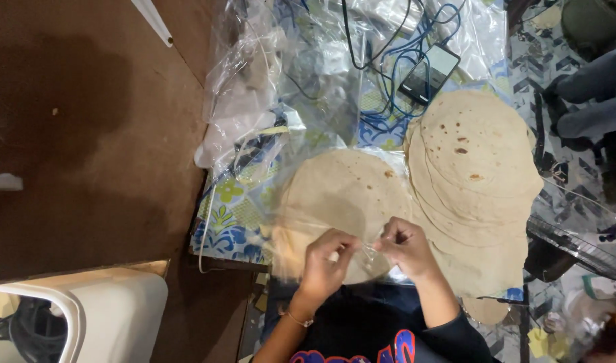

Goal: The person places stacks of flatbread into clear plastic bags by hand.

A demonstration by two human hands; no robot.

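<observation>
A clear plastic bag (335, 202) (1 round flatbread (345, 195) inside) lies flat on the floral tablecloth (231, 222), mouth toward the person; left hand (327, 263) and right hand (405, 247) pinch its open edge between closed fingertips; a flatbread stack (476, 168) sits just beside; crumpled clear bags (254, 87) lie beyond.

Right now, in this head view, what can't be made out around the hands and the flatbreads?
- What the left hand and right hand pinch: clear plastic, too thin and blurred.
- How many flatbreads are in the stack: edges overlap.
- The near edge of the bagged flatbread: both hands cover it.
- The phone screen: too small, under glare.
- The fan: cut off by the right edge.
</observation>
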